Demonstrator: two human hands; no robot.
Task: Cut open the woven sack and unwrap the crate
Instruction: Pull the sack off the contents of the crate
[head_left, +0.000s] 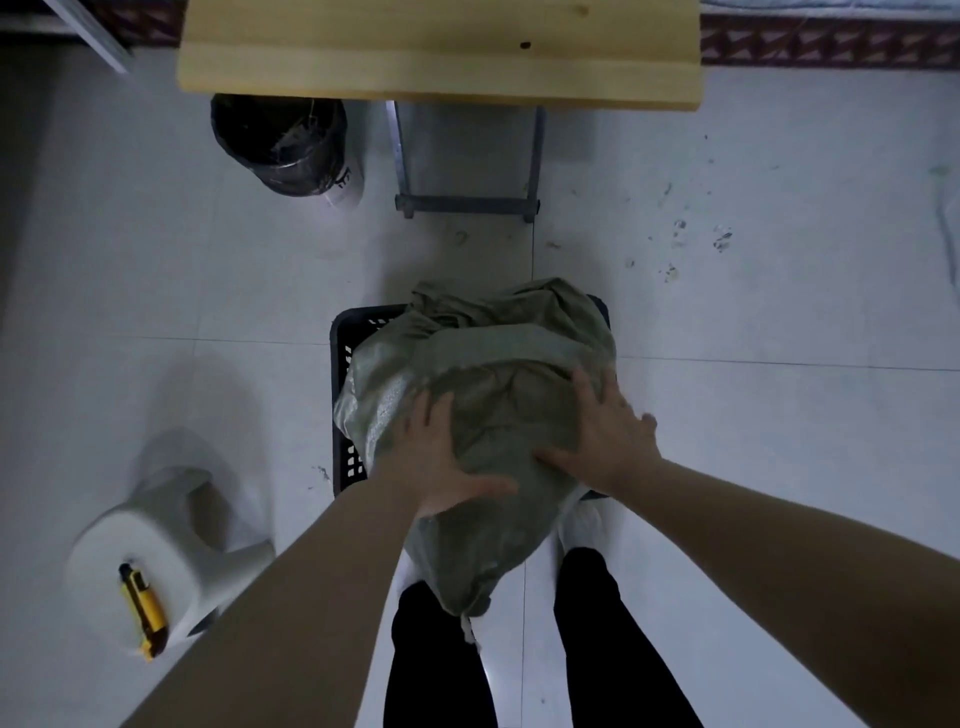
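A grey-green woven sack (498, 395) lies bunched over a black plastic crate (344, 338) on the tiled floor in front of my feet. The crate's left wall and far corners show; the sack hides the rest. My left hand (441, 457) lies flat on the sack's near left side, fingers spread. My right hand (605, 431) presses on its right side, fingers spread too. The sack's tied end (467, 603) hangs down between my legs. A yellow and black utility knife (143, 608) rests on a white stool at the lower left.
The white plastic stool (156, 540) stands to my left. A wooden table (441, 52) with a metal leg frame (467, 202) is ahead, and a black-lined bin (283, 143) sits under its left side. Pale floor tiles spread on both sides.
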